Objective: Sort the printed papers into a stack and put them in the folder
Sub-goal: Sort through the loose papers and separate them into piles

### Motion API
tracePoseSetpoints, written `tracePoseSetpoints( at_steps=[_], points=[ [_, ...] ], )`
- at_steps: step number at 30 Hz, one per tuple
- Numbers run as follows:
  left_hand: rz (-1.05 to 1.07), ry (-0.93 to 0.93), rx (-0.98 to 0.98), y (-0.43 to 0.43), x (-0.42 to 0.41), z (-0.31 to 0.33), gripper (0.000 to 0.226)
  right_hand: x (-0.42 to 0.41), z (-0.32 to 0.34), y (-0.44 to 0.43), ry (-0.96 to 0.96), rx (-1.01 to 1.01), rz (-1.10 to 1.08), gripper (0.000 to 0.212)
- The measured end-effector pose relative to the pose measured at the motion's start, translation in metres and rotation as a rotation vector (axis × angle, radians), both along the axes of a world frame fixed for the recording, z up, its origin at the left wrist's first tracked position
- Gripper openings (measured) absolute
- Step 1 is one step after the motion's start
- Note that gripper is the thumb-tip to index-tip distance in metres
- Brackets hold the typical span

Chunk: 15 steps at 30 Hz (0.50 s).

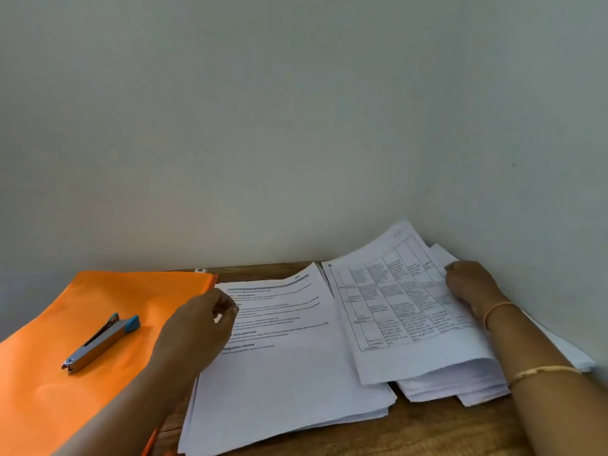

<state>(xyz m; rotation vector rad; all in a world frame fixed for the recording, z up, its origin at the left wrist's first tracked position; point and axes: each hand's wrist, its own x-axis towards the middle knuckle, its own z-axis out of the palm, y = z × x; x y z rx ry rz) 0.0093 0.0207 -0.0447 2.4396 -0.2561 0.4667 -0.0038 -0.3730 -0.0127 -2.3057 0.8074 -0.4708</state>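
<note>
Loosely stacked printed papers (white), orange folder

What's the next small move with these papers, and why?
Probably lift the table-printed sheet the right hand pinches and lay it on the middle stack: the papers lie in two piles, and a stapler sits on the orange folder.

Our 2 forearms reach forward, bare. Our left hand is low with fingers curled, back upward; our right hand pinches the edge of a printed sheet, thumb on top.
</note>
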Motion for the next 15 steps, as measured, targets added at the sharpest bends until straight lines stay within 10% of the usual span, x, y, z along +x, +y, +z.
tracePoseSetpoints(
  at_steps=[9,15],
  points=[
    [0.024,0.136,0.222,0.001,0.004,-0.004,0.037,-0.007,-0.024,-0.01,0.097,-0.047,0.145,0.051],
    [0.093,0.191,0.268,0.003,0.006,-0.001,0.048,-0.002,-0.017,0.025,0.165,-0.453,0.125,0.051]
  ],
)
